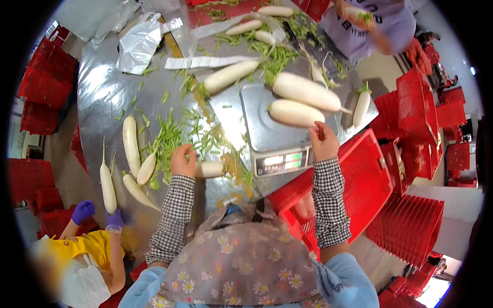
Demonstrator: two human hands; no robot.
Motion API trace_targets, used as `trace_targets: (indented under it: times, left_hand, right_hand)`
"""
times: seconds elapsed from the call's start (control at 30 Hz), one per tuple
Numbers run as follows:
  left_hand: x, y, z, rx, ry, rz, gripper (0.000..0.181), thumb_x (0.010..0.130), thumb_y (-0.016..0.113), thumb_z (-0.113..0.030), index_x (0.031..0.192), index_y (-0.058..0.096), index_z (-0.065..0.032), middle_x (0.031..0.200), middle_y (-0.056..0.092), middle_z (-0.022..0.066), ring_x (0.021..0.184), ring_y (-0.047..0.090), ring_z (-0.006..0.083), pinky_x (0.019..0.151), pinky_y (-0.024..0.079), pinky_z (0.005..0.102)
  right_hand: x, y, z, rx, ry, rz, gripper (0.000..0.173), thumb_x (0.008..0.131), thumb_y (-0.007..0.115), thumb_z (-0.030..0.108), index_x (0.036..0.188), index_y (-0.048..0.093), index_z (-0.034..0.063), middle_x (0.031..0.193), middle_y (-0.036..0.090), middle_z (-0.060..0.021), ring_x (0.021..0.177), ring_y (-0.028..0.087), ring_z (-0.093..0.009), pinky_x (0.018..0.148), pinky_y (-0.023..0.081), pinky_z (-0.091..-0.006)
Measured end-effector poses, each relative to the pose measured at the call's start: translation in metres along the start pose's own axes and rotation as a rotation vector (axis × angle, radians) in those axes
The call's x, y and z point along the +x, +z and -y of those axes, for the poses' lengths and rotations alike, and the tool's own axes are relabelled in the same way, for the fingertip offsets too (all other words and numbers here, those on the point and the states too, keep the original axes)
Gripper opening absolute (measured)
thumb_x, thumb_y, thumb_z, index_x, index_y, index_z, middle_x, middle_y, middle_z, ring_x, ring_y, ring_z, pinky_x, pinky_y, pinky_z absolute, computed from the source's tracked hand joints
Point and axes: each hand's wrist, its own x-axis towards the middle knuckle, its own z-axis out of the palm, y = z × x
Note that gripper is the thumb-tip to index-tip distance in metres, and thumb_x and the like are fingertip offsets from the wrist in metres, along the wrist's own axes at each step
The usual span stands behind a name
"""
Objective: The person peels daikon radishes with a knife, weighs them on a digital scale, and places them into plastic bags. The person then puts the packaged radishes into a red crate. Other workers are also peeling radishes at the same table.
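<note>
My right hand (322,141) has its fingertips at the end of a white daikon radish (296,112); whether they grip it or only touch it is unclear. That radish lies on the steel pan of a digital scale (260,131), alongside a larger daikon (306,91) that overhangs the pan's right side. The scale's display (283,161) is lit. My left hand (184,159) is loosely curled with a gap between thumb and fingers, holding nothing. Beside its wrist, partly hidden by it, lies another daikon (210,169). Chopped green stalks (167,134) are scattered just beyond this hand.
More daikons (131,146) lie on the metal table (104,100). A red plastic crate (362,181) stands against its near right edge. At lower left, a co-worker's purple-gloved hand (114,221) touches a radish; across the table another person (369,29) holds one. A knife (290,34) lies at the back.
</note>
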Motion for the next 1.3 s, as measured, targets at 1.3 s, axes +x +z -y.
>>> trace_targets:
  times: [1.3]
  left_hand:
    - [0.179,-0.031,-0.286,-0.376,1.396,0.158,0.035,0.076,0.061,-0.037,0.062,0.051,-0.0059,0.056,0.048,0.0087,0.052,0.051,0.0322,0.045,0.039,0.041]
  right_hand:
    - [0.12,-0.042,0.159,0.559,0.147,1.261,0.087,0.061,0.076,0.04,0.126,0.039,-0.0036,0.117,0.053,-0.0145,0.11,0.05,-0.023,0.093,0.04,-0.0356]
